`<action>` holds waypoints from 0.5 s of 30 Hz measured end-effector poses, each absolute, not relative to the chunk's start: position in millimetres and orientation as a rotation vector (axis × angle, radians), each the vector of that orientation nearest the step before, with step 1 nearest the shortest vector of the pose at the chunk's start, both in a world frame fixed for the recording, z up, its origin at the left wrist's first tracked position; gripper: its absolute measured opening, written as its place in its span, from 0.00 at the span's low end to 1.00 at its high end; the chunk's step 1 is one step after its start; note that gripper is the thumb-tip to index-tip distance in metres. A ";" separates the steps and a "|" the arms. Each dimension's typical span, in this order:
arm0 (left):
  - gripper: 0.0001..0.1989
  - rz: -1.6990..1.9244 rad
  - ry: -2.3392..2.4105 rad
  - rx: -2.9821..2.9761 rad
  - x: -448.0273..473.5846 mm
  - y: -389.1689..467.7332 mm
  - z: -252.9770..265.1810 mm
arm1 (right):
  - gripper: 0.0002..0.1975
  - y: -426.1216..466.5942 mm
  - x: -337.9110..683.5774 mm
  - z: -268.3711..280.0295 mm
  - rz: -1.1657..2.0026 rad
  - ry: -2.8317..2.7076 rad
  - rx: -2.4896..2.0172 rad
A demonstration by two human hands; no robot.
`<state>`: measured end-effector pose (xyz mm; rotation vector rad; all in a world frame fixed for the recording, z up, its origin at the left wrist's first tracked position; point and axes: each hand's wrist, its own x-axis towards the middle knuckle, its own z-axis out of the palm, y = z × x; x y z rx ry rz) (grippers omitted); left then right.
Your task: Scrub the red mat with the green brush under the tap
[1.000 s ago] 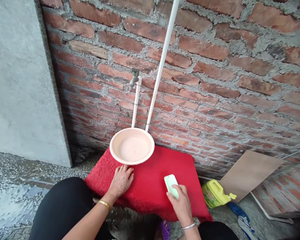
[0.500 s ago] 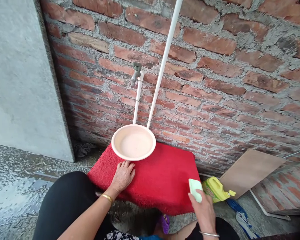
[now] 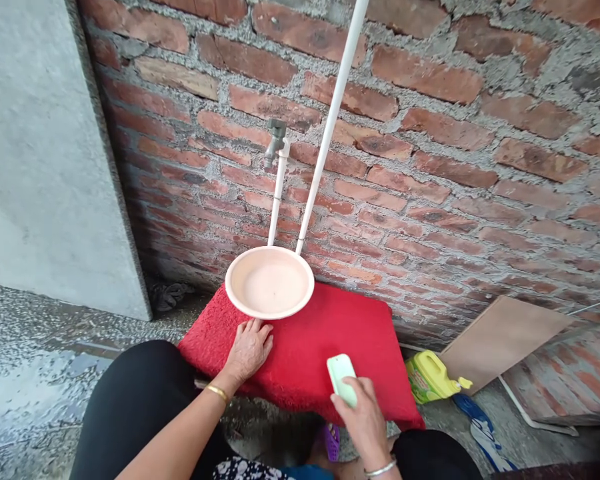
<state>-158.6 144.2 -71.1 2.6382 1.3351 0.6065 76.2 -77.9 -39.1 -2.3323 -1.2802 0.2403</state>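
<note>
A red cloth (image 3: 355, 320) with a plush pile is spread over a low surface, its front edge hanging down. My left hand (image 3: 250, 350) lies on it with fingers stretched out, tips close to the near rim of a cream basin (image 3: 270, 310). Whether the fingertips touch the basin, I cannot tell. In my right hand (image 3: 363, 413) is a pale green rounded block (image 3: 341, 375), held over the cloth's front right part. Its underside is hidden, so brush or bar of soap cannot be told apart.
Behind the basin, a grey tap (image 3: 275, 141) on a white pipe (image 3: 330, 133) stands against the brick wall (image 3: 430, 167). To the right are a yellow jug (image 3: 430, 379), a brown board (image 3: 505, 340) and blue-white footwear (image 3: 483, 427). A grey slab (image 3: 55, 167) rises at left beside wet ground.
My right hand has moved left with the pale green block, from the cloth's right edge inward. The cloth's front right corner now shows, hanging further right. My left hand stays in place.
</note>
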 end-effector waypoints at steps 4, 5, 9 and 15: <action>0.13 0.625 1.323 2.621 -157.7 143.8 -71.2 | 0.23 -123.8 143.5 -33.7 0.154 -1.010 -2.598; 0.13 0.635 1.320 2.614 -157.4 143.6 -71.2 | 0.25 -135.3 156.9 -30.6 0.123 -0.946 -2.679; 0.12 0.676 1.309 2.584 -156.1 142.8 -70.2 | 0.26 -160.1 187.3 -16.9 -0.012 -0.736 -2.894; 0.12 0.649 1.323 2.599 -155.8 141.9 -68.4 | 0.24 -94.7 117.8 -12.9 0.223 -1.070 -2.564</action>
